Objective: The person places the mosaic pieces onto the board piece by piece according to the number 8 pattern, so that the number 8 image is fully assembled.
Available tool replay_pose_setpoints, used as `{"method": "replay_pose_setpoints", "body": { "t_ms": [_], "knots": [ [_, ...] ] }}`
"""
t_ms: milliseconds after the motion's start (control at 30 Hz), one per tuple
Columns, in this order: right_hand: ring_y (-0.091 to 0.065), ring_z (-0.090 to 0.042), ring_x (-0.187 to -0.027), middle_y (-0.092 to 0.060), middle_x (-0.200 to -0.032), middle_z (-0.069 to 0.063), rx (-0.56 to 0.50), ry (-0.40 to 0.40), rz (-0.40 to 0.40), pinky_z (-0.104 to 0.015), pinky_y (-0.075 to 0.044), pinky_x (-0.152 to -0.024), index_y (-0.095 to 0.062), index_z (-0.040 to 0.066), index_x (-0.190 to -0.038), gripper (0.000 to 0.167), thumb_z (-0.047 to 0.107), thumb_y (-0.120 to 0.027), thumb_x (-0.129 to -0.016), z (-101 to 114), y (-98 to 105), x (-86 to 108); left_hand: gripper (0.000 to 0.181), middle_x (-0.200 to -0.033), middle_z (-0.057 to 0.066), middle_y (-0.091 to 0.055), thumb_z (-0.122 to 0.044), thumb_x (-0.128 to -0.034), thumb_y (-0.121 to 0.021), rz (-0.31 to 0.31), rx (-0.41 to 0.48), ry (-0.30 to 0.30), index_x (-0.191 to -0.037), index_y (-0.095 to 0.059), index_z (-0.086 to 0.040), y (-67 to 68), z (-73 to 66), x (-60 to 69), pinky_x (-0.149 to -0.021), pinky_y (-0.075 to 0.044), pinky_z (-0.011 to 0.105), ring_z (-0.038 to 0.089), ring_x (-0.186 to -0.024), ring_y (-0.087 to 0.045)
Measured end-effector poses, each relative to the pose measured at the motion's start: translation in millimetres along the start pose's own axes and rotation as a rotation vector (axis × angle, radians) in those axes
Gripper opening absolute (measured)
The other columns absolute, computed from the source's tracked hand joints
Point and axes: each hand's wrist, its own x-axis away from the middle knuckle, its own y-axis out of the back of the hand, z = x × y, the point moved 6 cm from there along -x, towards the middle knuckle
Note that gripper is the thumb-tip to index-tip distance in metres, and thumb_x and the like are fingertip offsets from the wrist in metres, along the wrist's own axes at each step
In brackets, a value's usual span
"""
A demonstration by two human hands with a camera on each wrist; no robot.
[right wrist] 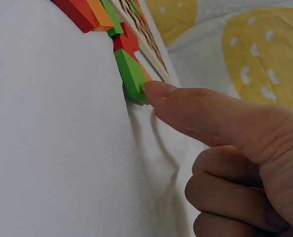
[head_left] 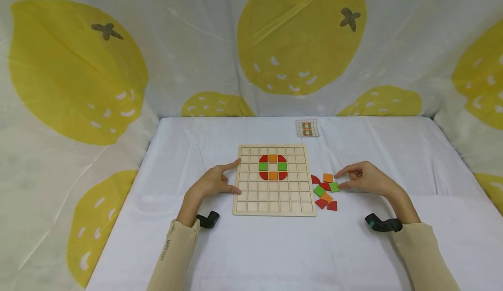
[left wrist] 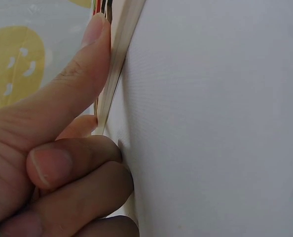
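My left hand [head_left: 210, 182] steadies the wooden grid board [head_left: 253, 197] along its left edge, thumb and index finger spread apart. In the left wrist view the thumb [left wrist: 82, 64] lies against the board's side while the other fingers curl beneath it. Red, orange and green tiles form a ring on the board around one bare cell. At the loose pile, my right hand [head_left: 367, 179] touches a green square tile [right wrist: 129, 74] with its thumb. Its index fingertip is beside an orange tile [head_left: 328, 178], apart from the thumb. Whether the index finger touches that tile I cannot tell.
Several red tiles [head_left: 332, 206], another green tile [head_left: 319, 190] and a second orange tile [head_left: 326, 199] lie close to the board's right edge. Farther back is a small pattern card [head_left: 307, 128] on the white cloth [head_left: 275, 251]. Lemon-print fabric [head_left: 300, 33] surrounds the table's back and sides.
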Motion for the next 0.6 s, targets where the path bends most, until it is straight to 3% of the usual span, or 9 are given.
{"method": "replay_pose_setpoints", "body": {
  "t_ms": [267, 600],
  "knots": [
    [-0.032, -0.008, -0.059, -0.030, -0.061, 0.006, -0.003, 0.042, -0.037, -0.028, -0.028, -0.054, -0.081, 0.015, -0.105, 0.027, 0.027, -0.089, -0.082, 4, -7, -6.1, 0.108, -0.059, -0.005, -0.035, -0.035, -0.0744, -0.093, 0.000, -0.006, 0.004, -0.163, -0.032, -0.034, -0.5, 0.5, -0.9, -0.057, -0.030, 0.026, 0.011, -0.055, -0.032],
    [-0.030, -0.006, -0.059, -0.029, -0.062, 0.006, -0.046, 0.060, -0.020, -0.028, -0.029, -0.056, -0.081, 0.014, -0.103, 0.026, 0.025, -0.090, -0.081, 12, -16, -7.7, 0.106, -0.057, -0.005, -0.033, -0.033, -0.0755, -0.093, 0.002, -0.006, -0.019, -0.163, -0.032, -0.029, -0.6, -1.5, 0.4, -0.055, -0.031, 0.025, 0.010, -0.054, -0.031]
  ]
}}
